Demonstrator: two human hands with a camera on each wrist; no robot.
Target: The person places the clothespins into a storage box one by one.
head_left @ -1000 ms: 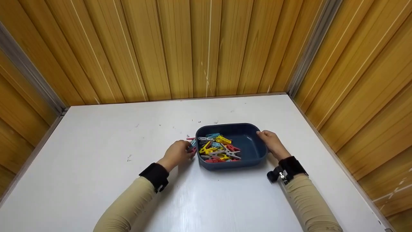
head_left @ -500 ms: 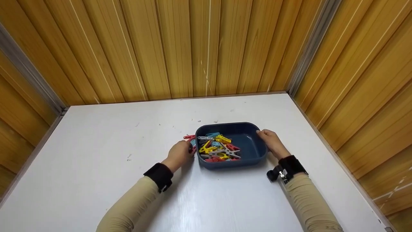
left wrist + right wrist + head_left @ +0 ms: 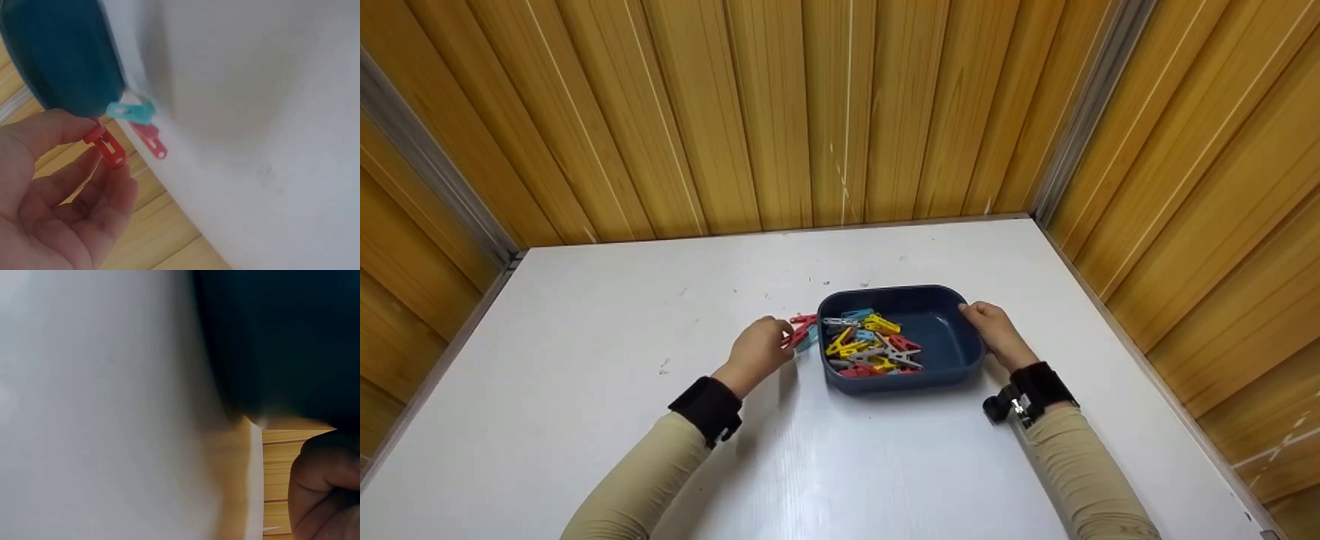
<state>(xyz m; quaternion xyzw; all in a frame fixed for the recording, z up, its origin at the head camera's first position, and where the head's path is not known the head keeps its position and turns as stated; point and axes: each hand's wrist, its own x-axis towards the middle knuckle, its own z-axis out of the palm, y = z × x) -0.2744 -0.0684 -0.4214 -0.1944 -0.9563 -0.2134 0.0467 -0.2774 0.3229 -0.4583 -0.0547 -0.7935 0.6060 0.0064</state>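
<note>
My left hand (image 3: 761, 349) pinches a red clothespin (image 3: 112, 151) between thumb and fingers, just left of a dark blue plastic basin (image 3: 900, 384). Beside that clothespin, in the left wrist view, lie a turquoise clothespin (image 3: 132, 113) and another red clothespin (image 3: 157, 149), both close to the basin's outer wall. At the basin's right end, my right hand (image 3: 996, 334) grips the rim, thumb on top. Inside, yellow, red, grey and blue clothespins (image 3: 851, 349) are heaped toward the left half. The right wrist view shows only part of the right hand, with its fingers curled.
The basin stands on a white table (image 3: 607, 322) with small dark marks. Wood-patterned panels (image 3: 780, 112) rise behind the table and on both sides, joined by grey metal corner posts (image 3: 1099, 105). Each wrist wears a black strap (image 3: 709, 411).
My left hand was against the basin's left wall among the clothespins; it has drawn back leftward, now with a red clothespin in its fingers. The right hand and basin have stayed put.
</note>
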